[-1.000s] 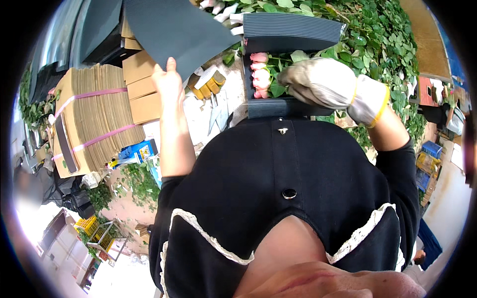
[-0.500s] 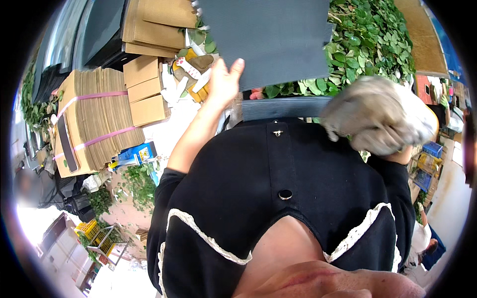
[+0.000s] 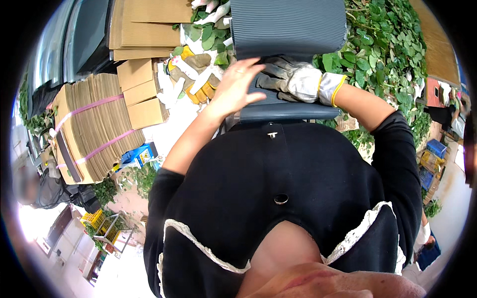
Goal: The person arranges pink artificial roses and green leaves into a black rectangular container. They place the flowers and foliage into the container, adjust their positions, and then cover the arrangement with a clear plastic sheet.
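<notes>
My left hand (image 3: 237,88) is bare, its fingers stretched toward the right and its thumb apart. It hovers or rests by the left edge of a dark grey ribbed sheet (image 3: 288,30) that bends upward at the far side. On my right hand (image 3: 298,82) is a grey-white work glove with a yellow-trimmed cuff. Its fingers lie extended to the left across the lower ribbed part, just below the bend, with the fingertips close to my left hand. Whether the left fingertips touch the sheet I cannot tell. A ribbed front strip (image 3: 288,113) runs along near my body.
Leafy green stems (image 3: 382,64) are heaped at the right. To the left lie a yellow-and-brown glove (image 3: 201,92), stacked cardboard sheets (image 3: 149,37) and a strapped cardboard bundle (image 3: 94,119). A blue box (image 3: 141,155) sits beside the bundle. Another person (image 3: 425,241) shows at far right.
My gloved right hand has swung in from the right onto the ribbed sheet. The sheet, smooth face showing before, now shows ribs and a bend. My left hand has shifted slightly right.
</notes>
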`<action>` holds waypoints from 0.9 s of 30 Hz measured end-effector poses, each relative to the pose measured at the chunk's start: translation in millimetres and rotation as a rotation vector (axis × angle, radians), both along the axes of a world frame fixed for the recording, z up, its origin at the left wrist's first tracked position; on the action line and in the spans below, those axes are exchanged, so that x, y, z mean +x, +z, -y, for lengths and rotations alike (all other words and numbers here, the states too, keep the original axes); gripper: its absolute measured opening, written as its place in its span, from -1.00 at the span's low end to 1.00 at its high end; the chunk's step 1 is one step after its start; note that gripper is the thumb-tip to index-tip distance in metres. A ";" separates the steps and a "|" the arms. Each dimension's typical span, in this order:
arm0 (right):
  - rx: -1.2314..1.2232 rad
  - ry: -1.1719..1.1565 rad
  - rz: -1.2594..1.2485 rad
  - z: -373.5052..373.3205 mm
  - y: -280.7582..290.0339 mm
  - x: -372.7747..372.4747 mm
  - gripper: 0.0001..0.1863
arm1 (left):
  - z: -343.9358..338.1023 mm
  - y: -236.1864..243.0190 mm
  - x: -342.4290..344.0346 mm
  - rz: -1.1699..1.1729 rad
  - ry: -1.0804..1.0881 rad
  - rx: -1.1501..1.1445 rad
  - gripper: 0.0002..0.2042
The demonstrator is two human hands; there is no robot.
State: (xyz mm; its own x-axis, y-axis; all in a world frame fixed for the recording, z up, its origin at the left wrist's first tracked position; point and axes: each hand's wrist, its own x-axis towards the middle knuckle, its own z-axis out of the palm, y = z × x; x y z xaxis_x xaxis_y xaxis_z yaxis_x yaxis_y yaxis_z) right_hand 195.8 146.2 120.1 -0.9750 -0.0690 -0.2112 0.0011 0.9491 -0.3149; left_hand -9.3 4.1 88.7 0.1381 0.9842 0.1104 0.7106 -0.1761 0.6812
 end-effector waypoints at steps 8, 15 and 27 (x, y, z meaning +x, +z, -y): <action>0.294 -0.151 -0.471 -35.5 128.9 -45.1 -0.43 | 3.9 -35.6 16.5 -0.228 -0.019 -0.131 -0.07; -0.413 0.145 0.158 24.2 94.7 -217.7 -0.44 | 2.6 -24.3 17.3 -0.024 -0.048 -0.313 0.01; 0.248 0.224 -0.486 129.1 -3.1 -313.6 -0.82 | 20.5 -50.4 3.0 0.126 -0.043 0.046 -0.28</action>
